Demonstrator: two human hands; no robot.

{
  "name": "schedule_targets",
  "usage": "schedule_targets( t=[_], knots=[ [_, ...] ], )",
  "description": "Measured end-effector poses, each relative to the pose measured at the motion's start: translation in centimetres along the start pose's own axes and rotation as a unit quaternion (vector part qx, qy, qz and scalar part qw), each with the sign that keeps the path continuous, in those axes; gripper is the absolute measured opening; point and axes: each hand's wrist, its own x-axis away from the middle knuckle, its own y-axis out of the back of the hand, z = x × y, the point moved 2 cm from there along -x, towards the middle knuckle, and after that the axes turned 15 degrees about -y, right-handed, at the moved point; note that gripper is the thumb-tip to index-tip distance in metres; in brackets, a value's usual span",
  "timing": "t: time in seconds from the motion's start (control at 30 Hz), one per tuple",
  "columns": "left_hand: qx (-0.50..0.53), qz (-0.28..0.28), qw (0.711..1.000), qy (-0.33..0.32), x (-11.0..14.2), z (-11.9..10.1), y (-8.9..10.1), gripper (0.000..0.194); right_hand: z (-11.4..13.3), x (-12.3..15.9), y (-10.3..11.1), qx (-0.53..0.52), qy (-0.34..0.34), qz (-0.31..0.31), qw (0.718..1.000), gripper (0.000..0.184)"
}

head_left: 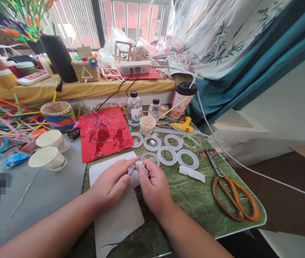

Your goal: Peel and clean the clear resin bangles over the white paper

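Note:
My left hand (pixel 113 182) and my right hand (pixel 154 182) meet over white paper (pixel 117 218) on the green table. Between the fingertips is a small clear, glassy piece (pixel 132 169), mostly covered by the fingers. The left thumb and fingers pinch it from one side. My right hand is curled closed against it, and I cannot tell whether it also grips a bit of white paper. Just beyond the hands lie several translucent ring molds (pixel 167 155) and a clear ring (pixel 149 157), partly hidden behind the right hand.
Orange-handled scissors (pixel 234 199) and a white paper strip (pixel 192 173) lie to the right. A stained red sheet (pixel 105 134) is at the left, near paper cups (pixel 47 159). Behind stand a bottle (pixel 134 109), a small cup with a stick (pixel 147 125) and a yellow glue gun (pixel 183 124).

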Motion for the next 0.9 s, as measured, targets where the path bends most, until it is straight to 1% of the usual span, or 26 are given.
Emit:
schedule_targets(
  t=[0.03, 0.1, 0.13, 0.17, 0.27, 0.3, 0.33, 0.37, 0.4, 0.43, 0.47, 0.5, 0.53, 0.57, 0.6, 0.67, 0.7, 0.73, 0.8, 0.83, 0.87, 0.9],
  knots=[
    [-0.008, 0.008, 1.0, 0.005, -0.2, -0.2, 0.0, 0.052, 0.1, 0.1, 0.0, 0.026, 0.044, 0.006, 0.999, 0.025],
    [-0.015, 0.009, 1.0, 0.022, -0.5, -0.5, 0.1, 0.05, 0.6, 0.5, -0.1, 0.07, 0.15, 0.051, 0.985, 0.023],
    [-0.017, 0.006, 1.0, 0.026, -0.7, -0.6, 0.2, 0.051, 0.8, 0.6, -0.1, 0.082, 0.183, 0.064, 0.978, 0.022],
    [-0.016, 0.003, 1.0, 0.025, -0.8, -0.7, 0.2, 0.051, 0.9, 0.7, -0.1, 0.086, 0.191, 0.063, 0.976, 0.022],
    [-0.016, 0.005, 1.0, 0.02, -0.8, -0.9, 0.2, 0.051, 1.0, 0.6, 0.2, 0.087, 0.137, 0.017, 0.987, 0.025],
    [-0.015, 0.01, 1.0, 0.025, -0.8, -0.9, 0.2, 0.051, 1.0, 0.6, 0.2, 0.094, 0.139, 0.018, 0.986, 0.024],
    [-0.016, 0.002, 0.999, 0.042, -0.6, -0.8, 0.2, 0.05, 1.1, 0.6, 0.1, 0.109, 0.155, 0.034, 0.981, 0.024],
    [-0.007, 0.001, 0.998, 0.058, -0.5, -0.7, 0.1, 0.05, 1.3, 0.7, 0.0, 0.119, 0.203, 0.061, 0.97, 0.021],
    [0.002, -0.01, 0.998, 0.07, -0.4, -0.6, 0.1, 0.05, 1.4, 0.8, -0.2, 0.122, 0.233, 0.085, 0.961, 0.019],
    [0.012, -0.016, 0.997, 0.079, -0.3, -0.5, 0.1, 0.051, 1.4, 0.8, -0.3, 0.117, 0.243, 0.095, 0.958, 0.019],
    [0.017, -0.023, 0.996, 0.08, -0.2, -0.4, 0.1, 0.051, 1.3, 0.6, -0.3, 0.106, 0.224, 0.08, 0.966, 0.021],
    [0.019, -0.025, 0.996, 0.083, -0.3, -0.4, 0.1, 0.049, 1.2, 0.5, -0.1, 0.097, 0.186, 0.044, 0.977, 0.022],
    [0.018, -0.026, 0.997, 0.072, -0.3, -0.4, 0.1, 0.048, 1.2, 0.4, -0.1, 0.098, 0.162, 0.018, 0.982, 0.024],
    [0.019, -0.028, 0.997, 0.064, -0.4, -0.5, 0.1, 0.047, 1.2, 0.4, 0.0, 0.102, 0.158, 0.011, 0.982, 0.024],
    [0.023, -0.032, 0.997, 0.061, -0.6, -0.6, 0.1, 0.047, 1.2, 0.4, -0.1, 0.112, 0.176, 0.023, 0.978, 0.023],
    [0.037, -0.044, 0.996, 0.07, -0.7, -0.8, 0.1, 0.049, 1.5, 0.7, -0.3, 0.134, 0.252, 0.083, 0.955, 0.018],
    [0.042, -0.052, 0.995, 0.079, -0.8, -0.9, 0.1, 0.05, 1.6, 0.8, -0.3, 0.136, 0.268, 0.094, 0.949, 0.018],
    [0.044, -0.057, 0.994, 0.086, -0.8, -0.9, 0.1, 0.051, 1.6, 0.7, -0.2, 0.133, 0.26, 0.084, 0.953, 0.018],
    [0.04, -0.059, 0.994, 0.086, -0.9, -1.0, 0.1, 0.05, 1.4, 0.4, 0.1, 0.125, 0.196, 0.023, 0.972, 0.023],
    [0.037, -0.059, 0.994, 0.084, -1.0, -1.0, 0.1, 0.051, 1.4, 0.3, 0.2, 0.13, 0.172, 0.002, 0.976, 0.024],
    [0.037, -0.06, 0.994, 0.08, -1.0, -1.0, 0.1, 0.052, 1.4, 0.3, 0.1, 0.145, 0.192, 0.02, 0.97, 0.023],
    [0.04, -0.059, 0.994, 0.079, -1.1, -1.0, 0.1, 0.053, 1.5, 0.4, -0.1, 0.16, 0.242, 0.059, 0.955, 0.019]
  ],
)
